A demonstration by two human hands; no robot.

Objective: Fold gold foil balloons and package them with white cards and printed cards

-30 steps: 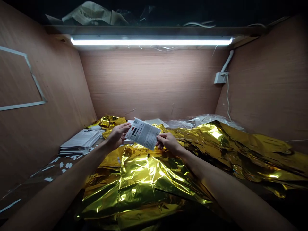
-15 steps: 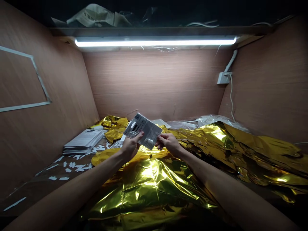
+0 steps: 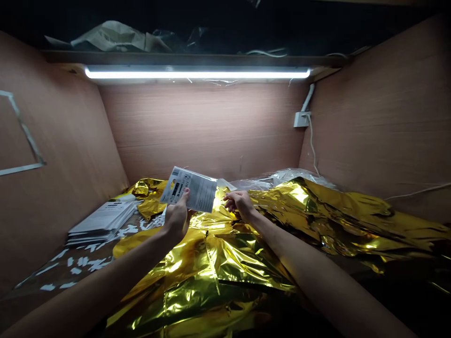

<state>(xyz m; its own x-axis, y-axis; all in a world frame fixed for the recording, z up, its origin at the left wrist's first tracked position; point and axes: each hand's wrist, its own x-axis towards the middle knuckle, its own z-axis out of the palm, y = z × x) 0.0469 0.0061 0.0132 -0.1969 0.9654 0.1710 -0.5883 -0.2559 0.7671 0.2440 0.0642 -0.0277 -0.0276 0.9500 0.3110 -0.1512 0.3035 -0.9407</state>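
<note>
Left hand (image 3: 177, 218) holding printed packet (image 3: 188, 189), right hand (image 3: 239, 203) over gold foil (image 3: 207, 263)

A printed plastic packet (image 3: 188, 190), white and grey with a barcode, is tilting in the left hand (image 3: 177, 218), its barcode corner pointing toward ten o'clock. The right hand (image 3: 239, 203) is curling just beside it at three o'clock, over a crumpled gold foil sheet (image 3: 211, 263) spreading toward six o'clock.
</note>
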